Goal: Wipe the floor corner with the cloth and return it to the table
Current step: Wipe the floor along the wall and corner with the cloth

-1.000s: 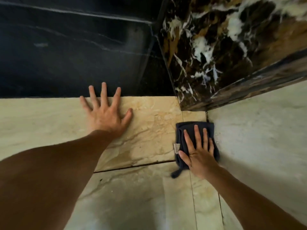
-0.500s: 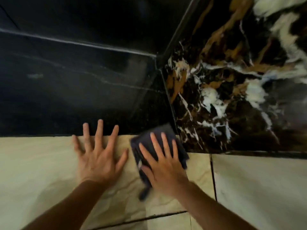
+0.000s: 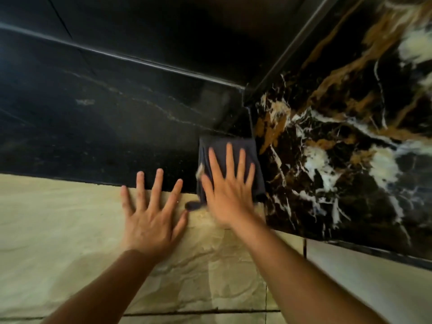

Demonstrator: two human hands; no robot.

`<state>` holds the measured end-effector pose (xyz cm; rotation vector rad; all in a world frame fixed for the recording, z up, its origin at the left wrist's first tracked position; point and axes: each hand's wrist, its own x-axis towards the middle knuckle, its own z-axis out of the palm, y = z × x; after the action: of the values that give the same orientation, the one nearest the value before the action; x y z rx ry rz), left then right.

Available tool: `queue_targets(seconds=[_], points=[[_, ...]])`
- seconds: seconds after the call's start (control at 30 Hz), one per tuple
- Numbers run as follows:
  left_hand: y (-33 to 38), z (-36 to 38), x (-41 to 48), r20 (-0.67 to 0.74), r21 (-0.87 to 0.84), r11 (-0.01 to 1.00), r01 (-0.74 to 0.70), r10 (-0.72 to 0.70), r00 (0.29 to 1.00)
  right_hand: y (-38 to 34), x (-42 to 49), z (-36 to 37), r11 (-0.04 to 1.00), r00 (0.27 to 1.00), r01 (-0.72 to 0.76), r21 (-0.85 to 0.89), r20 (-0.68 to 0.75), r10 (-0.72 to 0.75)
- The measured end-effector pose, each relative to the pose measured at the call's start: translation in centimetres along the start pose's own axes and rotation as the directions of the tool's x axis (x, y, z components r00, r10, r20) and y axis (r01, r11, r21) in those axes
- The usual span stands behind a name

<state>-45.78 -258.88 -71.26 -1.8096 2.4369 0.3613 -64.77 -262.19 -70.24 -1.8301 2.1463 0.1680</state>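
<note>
A dark blue folded cloth point(image 3: 243, 148) lies flat in the corner where the black strip meets the brown-veined marble. My right hand point(image 3: 228, 190) presses on it with fingers spread, covering its lower half; the hand is blurred. A loop of the cloth point(image 3: 191, 205) sticks out at its lower left. My left hand point(image 3: 150, 218) rests flat on the beige marble floor point(image 3: 58, 230) just left of the cloth, fingers spread, fingertips at the black border.
Black polished stone point(image 3: 117, 113) fills the far side, with a raised ledge line point(image 3: 140, 61) across it. A brown, white-veined marble face point(image 3: 339, 160) closes the right side. Beige tiles with dark grout joints point(image 3: 198, 313) stretch toward me.
My right hand has slid the cloth from the tile by the right wall, left and then away from me, onto the black strip in the corner. The left hand stays planted.
</note>
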Motion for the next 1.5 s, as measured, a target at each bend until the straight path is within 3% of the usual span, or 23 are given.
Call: queue_targets(seconds=[0.1, 0.17, 0.27, 0.4, 0.57, 0.77, 0.9, 1.07, 1.23, 1.33, 1.5], points=[[-0.2, 0.7, -0.2, -0.028, 0.012, 1.000, -0.011, 0.011, 1.000, 0.9, -10.3, 2.9, 0.999, 0.999, -0.009, -0.047, 0.033, 0.011], [-0.3, 1.1, 0.1, -0.045, 0.007, 1.000, -0.015, 0.015, 0.999, 1.3, -11.9, 3.5, 0.998, 0.996, -0.019, -0.054, 0.081, 0.023], [-0.1, 1.2, 0.2, -0.072, 0.020, 1.000, -0.022, 0.023, 0.997, 0.9, -7.1, 2.0, 0.999, 0.998, 0.031, -0.023, 0.053, -0.030], [-0.3, 1.2, 0.2, -0.057, 0.021, 1.000, -0.018, 0.019, 0.998, -1.1, 5.8, -1.6, 0.995, 0.996, 0.033, 0.091, 0.078, -0.040], [-0.1, 0.7, 0.1, -0.034, 0.025, 1.000, -0.003, 0.004, 0.999, -3.7, 14.2, -4.7, 0.999, 0.979, 0.003, 0.039, 0.204, -0.010], [-0.2, 0.6, 0.1, -0.064, -0.012, 1.000, -0.011, 0.010, 0.998, -0.2, -1.4, 0.0, 0.996, 0.996, 0.085, -0.027, 0.020, -0.084], [-0.1, 1.0, 0.3, -0.075, -0.013, 1.000, -0.021, 0.020, 0.997, 0.6, -7.4, 1.3, 1.000, 0.995, 0.030, 0.005, 0.094, -0.030], [-0.1, 1.0, 0.3, -0.047, 0.010, 1.000, -0.008, 0.008, 0.999, -2.7, 6.9, -3.4, 0.997, 0.997, -0.008, 0.073, 0.078, 0.003], [-0.2, 0.8, 0.2, -0.020, 0.029, 1.000, -0.003, 0.004, 1.000, -6.1, 18.8, -8.7, 0.985, 0.959, -0.095, 0.143, 0.278, 0.053], [-0.1, 0.3, 0.2, 0.001, 0.023, 1.000, -0.009, 0.009, 1.000, -4.5, 15.7, -7.9, 0.997, 0.972, -0.012, 0.075, 0.234, -0.006], [-0.2, 0.3, 0.3, 0.010, 0.001, 1.000, -0.007, 0.007, 1.000, -1.0, 0.8, -3.7, 0.990, 0.978, 0.050, 0.129, 0.197, -0.075]])
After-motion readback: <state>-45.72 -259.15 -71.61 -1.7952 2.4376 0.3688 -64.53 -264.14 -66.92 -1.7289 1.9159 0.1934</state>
